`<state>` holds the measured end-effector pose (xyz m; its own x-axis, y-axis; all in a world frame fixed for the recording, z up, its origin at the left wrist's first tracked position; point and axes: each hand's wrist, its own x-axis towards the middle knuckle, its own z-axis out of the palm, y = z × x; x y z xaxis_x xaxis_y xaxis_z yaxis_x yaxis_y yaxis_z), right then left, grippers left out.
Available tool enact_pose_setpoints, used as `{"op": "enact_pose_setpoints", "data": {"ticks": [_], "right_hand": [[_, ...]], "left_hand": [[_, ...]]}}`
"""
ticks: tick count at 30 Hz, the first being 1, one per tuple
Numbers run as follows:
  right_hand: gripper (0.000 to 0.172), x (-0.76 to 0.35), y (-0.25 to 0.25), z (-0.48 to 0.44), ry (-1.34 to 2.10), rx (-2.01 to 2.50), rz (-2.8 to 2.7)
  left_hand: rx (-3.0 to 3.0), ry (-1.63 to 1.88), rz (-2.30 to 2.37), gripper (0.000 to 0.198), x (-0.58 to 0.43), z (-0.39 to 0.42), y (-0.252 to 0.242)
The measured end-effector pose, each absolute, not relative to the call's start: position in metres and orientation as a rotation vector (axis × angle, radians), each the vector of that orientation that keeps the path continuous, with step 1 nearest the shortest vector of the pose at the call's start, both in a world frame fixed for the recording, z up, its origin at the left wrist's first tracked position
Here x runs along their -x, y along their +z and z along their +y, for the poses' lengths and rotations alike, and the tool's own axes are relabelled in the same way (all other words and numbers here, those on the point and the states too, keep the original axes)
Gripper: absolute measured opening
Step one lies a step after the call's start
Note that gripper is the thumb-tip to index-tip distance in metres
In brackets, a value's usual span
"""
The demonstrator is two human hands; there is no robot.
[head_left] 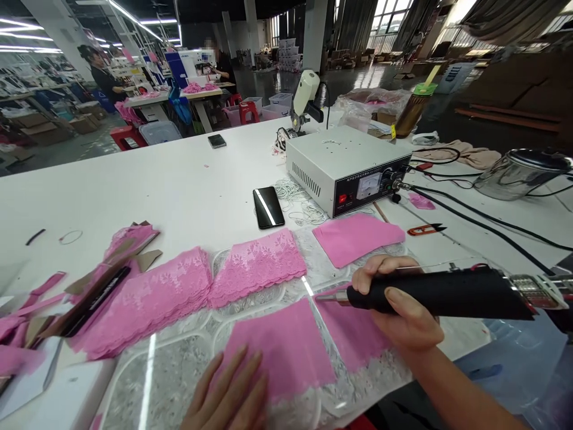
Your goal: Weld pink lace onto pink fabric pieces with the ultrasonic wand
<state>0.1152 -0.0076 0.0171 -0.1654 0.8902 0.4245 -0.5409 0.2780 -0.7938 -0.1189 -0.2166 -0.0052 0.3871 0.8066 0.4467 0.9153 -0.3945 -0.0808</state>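
Observation:
My right hand [403, 304] is wrapped round a black handheld ultrasonic cutter [430, 292], its cable running off to the right. The metal tip points left, over the top corner of a pink fabric piece [353, 334]; I cannot tell if it touches. My left hand [233, 388] lies flat with fingers spread on another pink fabric piece [286, 352]. Both pieces rest on a clear patterned sheet [174, 358]. Beyond them lie a pink lace piece [264, 266], a stack of pink lace [165, 292] and a plain pink stack [353, 236].
A grey control box [349, 161] with a dial stands at the back, cables [478, 218] trailing right. Near it are a black phone [268, 207], orange thread snips [425, 229] and a glass pot [514, 176]. Lace scraps and a dark marked strip [96, 301] lie left.

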Motion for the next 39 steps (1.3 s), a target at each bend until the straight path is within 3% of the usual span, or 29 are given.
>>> {"op": "enact_pose_setpoints", "data": {"ticks": [7, 39], "right_hand": [[0.011, -0.115, 0.019, -0.007, 1.327, 0.411, -1.123], [0.01, -0.126, 0.023, -0.008, 1.349, 0.422, -1.122]], "left_hand": [[2.425, -0.636, -1.409, 0.024, 0.091, -0.175, 0.003], [2.453, -0.571, -1.41, 0.028, 0.095, -0.172, 0.001]]}}
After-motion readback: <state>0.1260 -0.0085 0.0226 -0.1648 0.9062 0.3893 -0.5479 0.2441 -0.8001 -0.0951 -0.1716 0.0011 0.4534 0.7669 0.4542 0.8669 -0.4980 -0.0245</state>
